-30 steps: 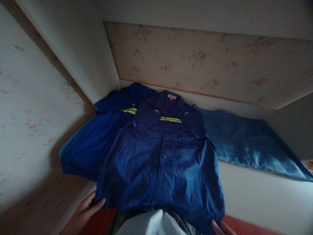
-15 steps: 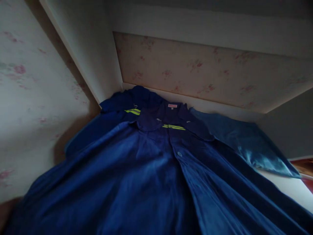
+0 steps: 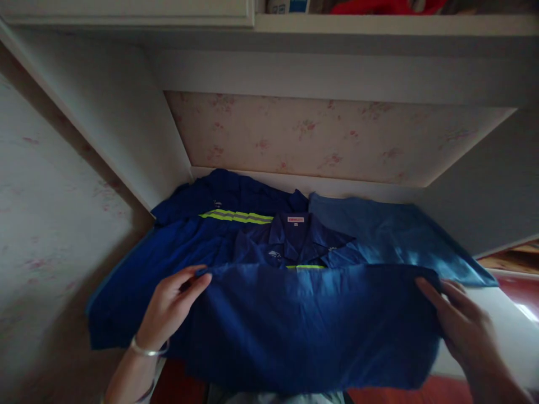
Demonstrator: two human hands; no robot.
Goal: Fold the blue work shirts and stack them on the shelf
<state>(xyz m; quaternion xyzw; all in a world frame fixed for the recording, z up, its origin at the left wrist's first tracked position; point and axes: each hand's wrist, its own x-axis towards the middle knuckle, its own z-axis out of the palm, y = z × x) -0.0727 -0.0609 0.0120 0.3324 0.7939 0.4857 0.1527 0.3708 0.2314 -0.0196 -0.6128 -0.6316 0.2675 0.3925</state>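
A dark blue work shirt (image 3: 311,320) lies with its collar away from me, a pink-and-white label in its neck. Its lower part is lifted toward me, the edge stretched across between both hands. My left hand (image 3: 172,303), with a bangle on the wrist, pinches the left corner of that edge between thumb and fingers. At the right corner my right hand (image 3: 463,314) grips the cloth, its fingers partly hidden behind it. The raised cloth covers most of the shirt's chest, and only a bit of a yellow-green stripe shows above it.
Another blue work shirt (image 3: 168,252) with a reflective stripe lies beneath at the left. A lighter blue cloth (image 3: 379,230) lies at the right on the white surface (image 3: 501,320). Cabinet panels enclose the sides, and a shelf (image 3: 379,25) overhangs above. Red floor shows below.
Both hands have come into view, holding the shirt's lower edge. The shirt, earlier spread long toward me, is now raised and doubled back. My view has shifted, showing the shelf above.
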